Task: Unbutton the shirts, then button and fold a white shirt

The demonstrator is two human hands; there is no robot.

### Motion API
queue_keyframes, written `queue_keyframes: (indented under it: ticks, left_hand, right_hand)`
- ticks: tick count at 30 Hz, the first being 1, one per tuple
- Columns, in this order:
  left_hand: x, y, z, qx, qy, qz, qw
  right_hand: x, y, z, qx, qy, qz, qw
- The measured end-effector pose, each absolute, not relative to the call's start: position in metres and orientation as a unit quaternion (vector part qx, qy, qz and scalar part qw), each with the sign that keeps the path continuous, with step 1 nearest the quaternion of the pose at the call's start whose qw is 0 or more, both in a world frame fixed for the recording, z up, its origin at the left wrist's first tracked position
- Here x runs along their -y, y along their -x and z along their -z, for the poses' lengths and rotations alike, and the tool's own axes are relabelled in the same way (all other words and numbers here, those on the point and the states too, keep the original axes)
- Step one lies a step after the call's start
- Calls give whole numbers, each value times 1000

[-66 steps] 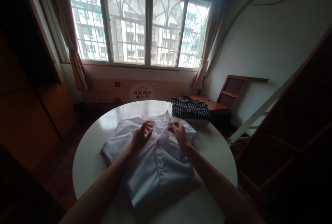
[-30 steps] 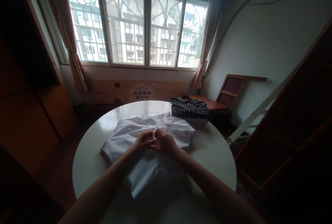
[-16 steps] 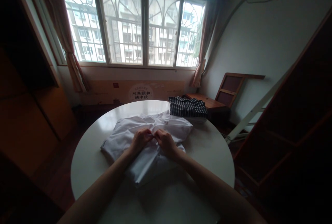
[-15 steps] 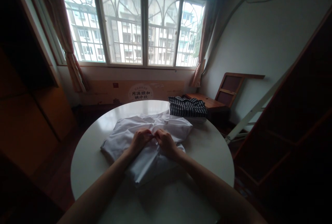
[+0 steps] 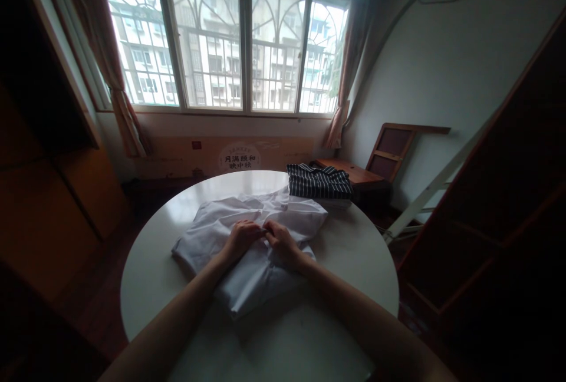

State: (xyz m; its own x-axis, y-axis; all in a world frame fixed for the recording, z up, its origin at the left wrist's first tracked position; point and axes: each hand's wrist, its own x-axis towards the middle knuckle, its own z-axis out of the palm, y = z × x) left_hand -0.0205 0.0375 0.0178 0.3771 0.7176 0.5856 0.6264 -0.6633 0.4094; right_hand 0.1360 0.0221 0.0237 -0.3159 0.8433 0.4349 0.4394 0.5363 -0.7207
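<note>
Both hands are closed to a fine pinch, thumbs and fingers drawn together so that the left hand [image 5: 242, 237] and the right hand [image 5: 280, 246] meet at the middle of the frame. Between them they seem to have the front edge of a white shirt [image 5: 254, 267]; whether a button sits in the pinch I can't make out, since the knuckles cover it. The shirt lies under the hands, collar toward the top of the frame, cloth wrinkling away from the fingertips and the near hem askew.

To my eye the step in hand is close work on the front opening, most likely doing up a button. The next move, I'd judge, calls for small fingertip motion, one hand steadying the edge while the other works the overlap.

Beneath it all, a round white table [image 5: 354, 270] fills the lower centre. On its far edge, right of centre, sits a folded striped garment [image 5: 319, 181], dark with pale lines, just beside the shirt's shoulder. Further out, a wooden chair [image 5: 391, 149] stands at right, and barred windows [image 5: 212, 46] light the top of the frame.
</note>
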Motion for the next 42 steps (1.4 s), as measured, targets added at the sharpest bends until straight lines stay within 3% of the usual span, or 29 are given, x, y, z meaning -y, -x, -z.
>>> queue_keyframes:
  ticks: [8,19,30,42]
  left_hand:
    - [-30,18,-22,-462,-780,-417,69]
    - [-27,16,-23,-464,-786,-407,23]
    - [-22,16,-23,-449,-785,-426,18]
    - [-28,17,-19,-431,-809,-395,61]
  right_hand:
    - [-20,-135,-24,764,449,-215,411]
    - [-37,-145,-17,720,330,-428,435]
    - [-44,-144,-15,663,322,-505,449]
    - [-33,-141,-20,665,340,-473,467]
